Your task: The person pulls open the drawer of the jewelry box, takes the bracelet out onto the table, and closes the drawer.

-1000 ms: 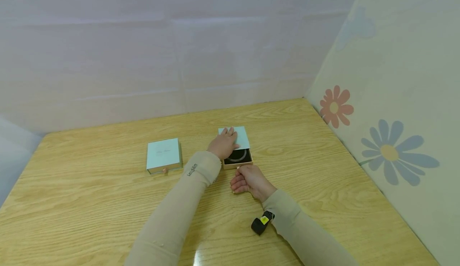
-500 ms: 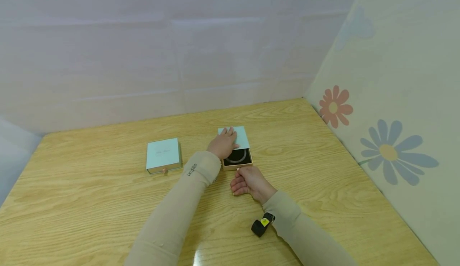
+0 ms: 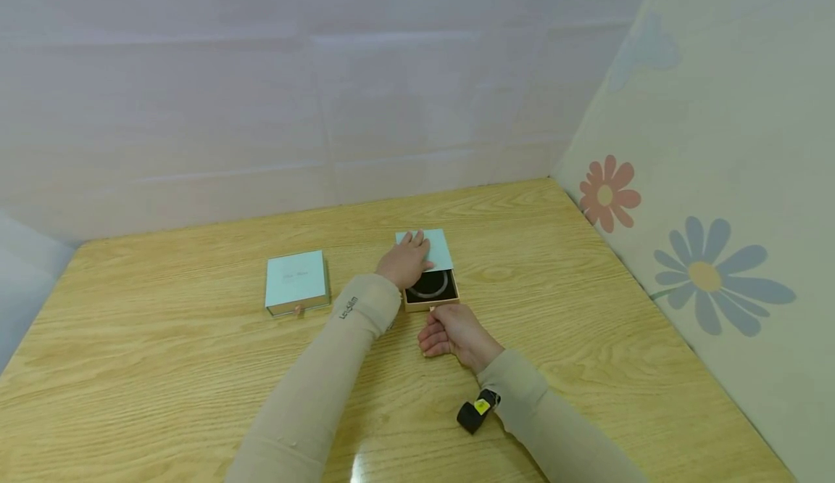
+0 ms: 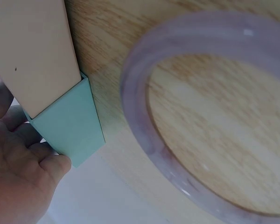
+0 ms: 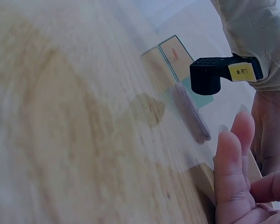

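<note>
- Box (image 3: 441,248), on the table (image 3: 196,374): likely light, stiff card.
- Left hand (image 3: 404,262) lies atop it, fingers spread.
- Right hand (image 3: 457,332) pinches the drawer tab (image 3: 431,309), probably the best hold.

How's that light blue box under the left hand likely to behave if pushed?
The light blue box looks stiff, with flat panels and crisp edges. It's low and flat on the table, so it will probably slide before tipping. Its drawer is partly out, so that may slide separately.
</note>
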### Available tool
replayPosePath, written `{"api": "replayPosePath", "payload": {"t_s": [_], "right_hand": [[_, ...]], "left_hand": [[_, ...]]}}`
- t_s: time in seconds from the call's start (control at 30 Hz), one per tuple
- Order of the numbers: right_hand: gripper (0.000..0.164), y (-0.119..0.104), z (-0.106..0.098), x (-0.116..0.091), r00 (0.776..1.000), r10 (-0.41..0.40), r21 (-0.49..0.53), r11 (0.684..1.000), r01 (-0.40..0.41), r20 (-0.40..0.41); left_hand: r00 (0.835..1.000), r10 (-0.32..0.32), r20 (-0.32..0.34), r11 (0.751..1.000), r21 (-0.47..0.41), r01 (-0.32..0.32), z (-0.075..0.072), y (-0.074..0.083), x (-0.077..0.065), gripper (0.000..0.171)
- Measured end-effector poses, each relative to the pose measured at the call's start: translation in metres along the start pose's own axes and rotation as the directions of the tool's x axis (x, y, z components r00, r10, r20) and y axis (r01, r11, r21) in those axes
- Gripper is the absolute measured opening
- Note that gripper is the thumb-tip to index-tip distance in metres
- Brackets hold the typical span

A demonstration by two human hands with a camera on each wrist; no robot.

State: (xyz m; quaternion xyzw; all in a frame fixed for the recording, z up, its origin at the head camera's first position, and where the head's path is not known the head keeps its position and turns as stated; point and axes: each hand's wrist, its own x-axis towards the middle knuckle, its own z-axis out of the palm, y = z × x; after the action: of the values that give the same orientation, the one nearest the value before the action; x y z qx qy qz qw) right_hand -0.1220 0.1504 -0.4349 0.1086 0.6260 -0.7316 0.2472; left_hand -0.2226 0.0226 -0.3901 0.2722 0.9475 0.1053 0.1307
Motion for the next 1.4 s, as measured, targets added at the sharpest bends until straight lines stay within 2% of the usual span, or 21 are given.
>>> {"api": "replayPosePath", "payload": {"t_s": [0.4,0.97,1.4], "right_hand": [[0.021,-0.0005,0.0014,-0.0052,1.000,0.016,0.000,1.000,-0.016,0.005],[0.022,0.0013,0.0014,-0.0083,1.000,-0.006,-0.013,1.000,0.006,0.014],[0.024,0.0043,0.0006,-0.0079,1.000,-0.004,-0.029,1.000,0.004,0.000]], "left_hand": [[1.000,0.006,0.006,1.000,-0.003,-0.006,-0.0002,-0.0010,-0.0003,0.057],[1.000,0.014,0.003,1.000,-0.007,-0.014,-0.0009,-0.0012,-0.0009,0.056],[1.000,0.027,-0.007,0.998,0.058,-0.026,-0.0021,0.0000,-0.0021,0.054]]}}
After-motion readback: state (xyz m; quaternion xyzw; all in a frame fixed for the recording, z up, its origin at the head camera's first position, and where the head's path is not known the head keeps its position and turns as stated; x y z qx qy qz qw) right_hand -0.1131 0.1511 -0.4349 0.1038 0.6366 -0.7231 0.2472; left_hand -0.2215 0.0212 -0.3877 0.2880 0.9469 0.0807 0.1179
